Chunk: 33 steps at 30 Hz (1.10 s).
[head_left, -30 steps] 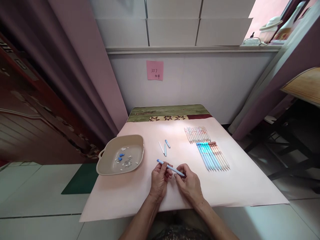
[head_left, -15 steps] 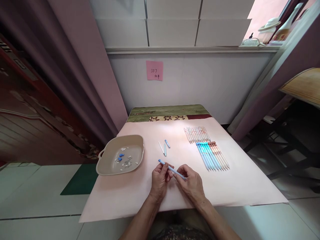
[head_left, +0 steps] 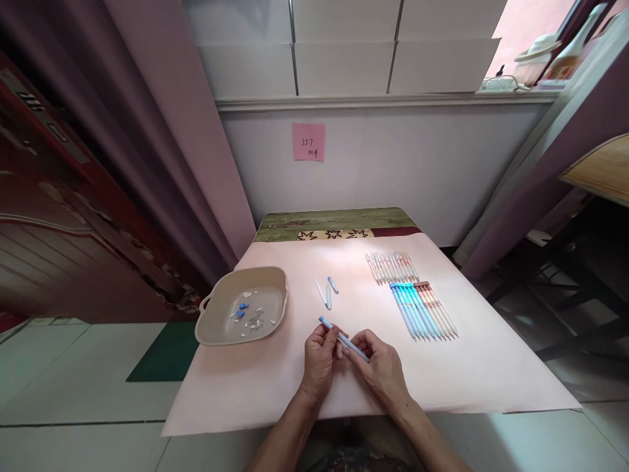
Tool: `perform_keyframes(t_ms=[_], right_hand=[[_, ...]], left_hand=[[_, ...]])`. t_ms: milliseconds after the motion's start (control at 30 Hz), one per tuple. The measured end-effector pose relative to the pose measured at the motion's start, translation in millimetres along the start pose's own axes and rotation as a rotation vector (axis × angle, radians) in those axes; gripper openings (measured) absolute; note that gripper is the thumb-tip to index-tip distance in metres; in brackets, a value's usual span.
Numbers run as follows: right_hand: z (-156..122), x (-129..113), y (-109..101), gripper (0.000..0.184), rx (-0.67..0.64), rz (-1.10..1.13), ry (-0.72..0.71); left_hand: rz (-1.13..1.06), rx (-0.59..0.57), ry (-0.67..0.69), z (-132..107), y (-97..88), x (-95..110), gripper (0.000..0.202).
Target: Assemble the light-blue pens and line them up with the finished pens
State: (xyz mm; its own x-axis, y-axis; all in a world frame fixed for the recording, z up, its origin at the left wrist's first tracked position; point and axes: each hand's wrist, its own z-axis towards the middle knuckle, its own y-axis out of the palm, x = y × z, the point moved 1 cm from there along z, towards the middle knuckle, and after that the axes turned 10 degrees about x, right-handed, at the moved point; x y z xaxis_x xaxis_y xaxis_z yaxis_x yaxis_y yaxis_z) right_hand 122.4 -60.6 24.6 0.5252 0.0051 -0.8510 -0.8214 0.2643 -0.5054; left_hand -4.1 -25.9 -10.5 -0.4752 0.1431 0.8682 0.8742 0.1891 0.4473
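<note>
Between my two hands is a light blue pen (head_left: 348, 343) with a darker blue end pointing up and to the left. My left hand (head_left: 319, 357) is closed around its upper part. The fingers of my right hand (head_left: 381, 360) are closed on the lower end. Just beyond my hands lie a thin white refill (head_left: 321, 293), a pale blue-green pen part (head_left: 329, 297) and a short blue barrel piece (head_left: 333, 284). Farther right, blue pens (head_left: 410, 311) and brown-topped pens (head_left: 436, 311) lie in a neat row.
To the left sits a beige basin (head_left: 209, 334) holding small blue, white and metallic parts. Clear-bodied pens (head_left: 392, 267) lie in a row behind the coloured ones. Pink paper (head_left: 246, 400) covers the table, and a pink note (head_left: 308, 142) is stuck to the wall behind.
The whole view has shifted slightly, so everything sits a little farther right. Both hands keep hold of the same light blue pen in nearly the same pose.
</note>
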Motion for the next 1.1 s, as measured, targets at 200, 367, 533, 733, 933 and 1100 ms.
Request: perform_keyframes(t_ms=[200, 367, 533, 733, 933, 1100], right_hand=[[-2.2, 3.1, 0.8, 0.027, -0.052, 0.078, 0.074], [-5.7, 3.6, 4.0, 0.034, -0.16, 0.197, 0.144], [1.8, 5.9, 0.7, 0.034, -0.228, 0.233, 0.06], [21.6, 19.6, 2.8, 0.037, -0.237, 0.392, 0.13], [23.9, 34.6, 16.5, 0.04, -0.107, 0.497, 0.15], [20.1, 35.1, 21.0, 0.035, -0.149, 0.45, 0.094]], left_hand=[[0.038, -0.037, 0.026, -1.6, -0.3, 3.2, 0.022], [0.077, -0.048, 0.027, -0.8, -2.4, 2.7, 0.024], [0.139, -0.027, -0.005, -1.5, 3.7, 2.2, 0.031], [0.441, 0.048, 0.178, 19.9, -9.8, 67.3, 0.031], [1.49, 0.375, 0.451, 80.7, -92.5, 170.9, 0.01], [1.65, 0.375, 0.283, 105.4, -129.1, 176.7, 0.008]])
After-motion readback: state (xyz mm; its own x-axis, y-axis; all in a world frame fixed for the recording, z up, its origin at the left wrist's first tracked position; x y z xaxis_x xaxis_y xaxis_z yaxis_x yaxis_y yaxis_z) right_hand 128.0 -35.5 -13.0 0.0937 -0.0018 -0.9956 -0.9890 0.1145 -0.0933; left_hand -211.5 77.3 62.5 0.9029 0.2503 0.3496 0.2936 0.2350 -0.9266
